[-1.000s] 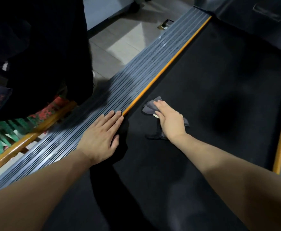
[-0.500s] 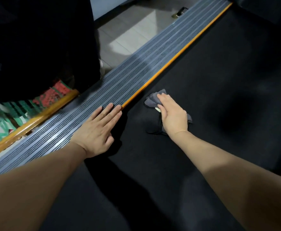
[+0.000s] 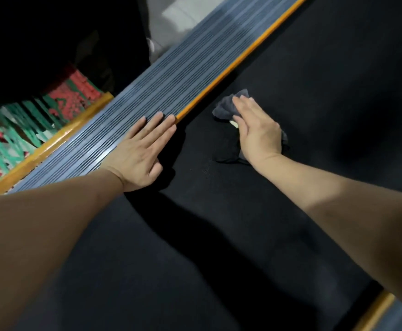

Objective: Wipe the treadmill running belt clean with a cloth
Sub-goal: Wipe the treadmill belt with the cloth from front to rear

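The black running belt (image 3: 314, 96) fills the middle and right of the view. A dark grey cloth (image 3: 224, 108) lies crumpled on it close to the left orange trim. My right hand (image 3: 257, 130) presses flat on the cloth, fingers together, covering most of it. My left hand (image 3: 140, 151) rests palm down on the ribbed grey side rail (image 3: 171, 77), fingers straight, holding nothing.
An orange strip (image 3: 247, 51) borders the belt on the left, and another orange strip (image 3: 374, 311) shows at the bottom right. Left of the rail are a wooden edge (image 3: 52, 144), a red and green patterned mat (image 3: 16, 130), a dark garment (image 3: 52, 32) and grey floor tiles (image 3: 178, 15).
The view has swung left and down along the treadmill. My right hand with the cloth has shifted slightly away from the orange trim. My left hand stays planted on the rail.
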`<action>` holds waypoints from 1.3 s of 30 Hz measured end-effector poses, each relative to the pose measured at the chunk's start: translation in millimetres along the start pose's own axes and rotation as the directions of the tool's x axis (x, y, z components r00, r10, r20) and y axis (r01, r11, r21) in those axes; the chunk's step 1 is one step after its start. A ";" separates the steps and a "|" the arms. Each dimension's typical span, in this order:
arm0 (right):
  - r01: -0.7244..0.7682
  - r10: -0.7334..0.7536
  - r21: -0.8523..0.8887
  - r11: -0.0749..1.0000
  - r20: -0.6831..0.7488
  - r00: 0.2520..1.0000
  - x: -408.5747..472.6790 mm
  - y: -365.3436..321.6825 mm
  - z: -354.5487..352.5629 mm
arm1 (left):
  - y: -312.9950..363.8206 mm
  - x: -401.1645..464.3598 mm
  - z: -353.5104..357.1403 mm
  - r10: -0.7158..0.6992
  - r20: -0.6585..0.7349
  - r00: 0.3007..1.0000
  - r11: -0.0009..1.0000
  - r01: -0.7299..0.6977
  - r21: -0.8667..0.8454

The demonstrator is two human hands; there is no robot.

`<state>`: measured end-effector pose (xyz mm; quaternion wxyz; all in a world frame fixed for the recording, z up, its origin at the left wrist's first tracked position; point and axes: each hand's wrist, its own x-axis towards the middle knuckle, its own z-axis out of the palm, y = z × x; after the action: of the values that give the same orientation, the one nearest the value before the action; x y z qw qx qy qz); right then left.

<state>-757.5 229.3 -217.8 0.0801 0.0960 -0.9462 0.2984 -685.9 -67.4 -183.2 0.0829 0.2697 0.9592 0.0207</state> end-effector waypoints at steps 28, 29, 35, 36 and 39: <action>0.024 -0.024 -0.011 1.000 -0.028 0.999 -107.9 -27.4 9.0 | -4.9 -3.7 2.3 0.009 -0.068 0.998 0.993 -0.017 -0.121; -0.139 0.139 0.011 0.990 -0.089 0.986 -86.7 -24.0 7.3 | -4.6 -3.8 2.7 0.010 -0.077 0.997 0.992 -0.019 -0.123; -0.151 0.150 -0.062 0.987 -0.016 0.989 -112.4 -77.8 12.7 | -5.9 -7.8 3.6 0.015 -0.121 0.993 0.985 -0.035 -0.167; -0.086 0.088 -0.086 0.993 0.016 0.996 -132.6 -89.7 18.6 | -4.3 -11.4 3.9 0.028 -0.130 0.991 0.984 -0.050 -0.170; -0.047 0.030 -0.152 0.987 -0.112 0.993 -170.9 -121.8 40.4 | -8.6 -48.2 9.9 -0.017 -0.165 0.986 0.979 -0.017 -0.202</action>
<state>-567.9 130.9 -219.3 0.1331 0.0547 -0.9623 0.2307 -648.1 -100.0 -186.5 0.0300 0.2570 0.9557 0.1406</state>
